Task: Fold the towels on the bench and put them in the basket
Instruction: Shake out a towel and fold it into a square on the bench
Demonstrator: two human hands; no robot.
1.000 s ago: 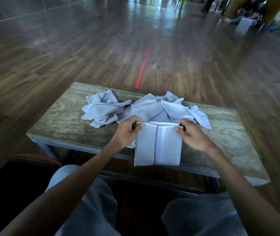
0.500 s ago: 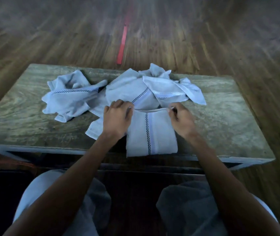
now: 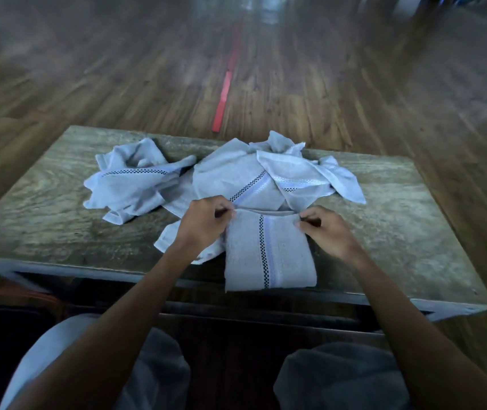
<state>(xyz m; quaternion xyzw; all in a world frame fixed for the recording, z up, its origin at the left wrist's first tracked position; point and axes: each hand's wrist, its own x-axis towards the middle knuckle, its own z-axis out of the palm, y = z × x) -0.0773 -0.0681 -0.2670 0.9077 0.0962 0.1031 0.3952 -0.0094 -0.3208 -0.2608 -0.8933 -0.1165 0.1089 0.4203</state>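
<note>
A folded pale grey towel (image 3: 268, 253) with a black checked stripe lies at the bench's (image 3: 399, 226) near edge, hanging slightly over it. My left hand (image 3: 203, 223) pinches its far left corner and my right hand (image 3: 325, 235) pinches its far right corner. Behind it sits a crumpled heap of similar towels (image 3: 254, 176). Another crumpled towel (image 3: 129, 184) lies to the left. One more towel (image 3: 177, 247) pokes out under my left wrist. No basket is clearly in view.
The bench is a worn wooden top on a metal frame, standing on a wood floor. A red tape strip (image 3: 221, 102) runs across the floor beyond it. My knees (image 3: 159, 374) are below the bench edge. A dark orange-rimmed shape (image 3: 14, 294) sits at lower left.
The camera has tilted down, then up slightly. Both hands stay pinching the folded towel's far corners, and the towel now lies flat on the bench edge rather than lifted.
</note>
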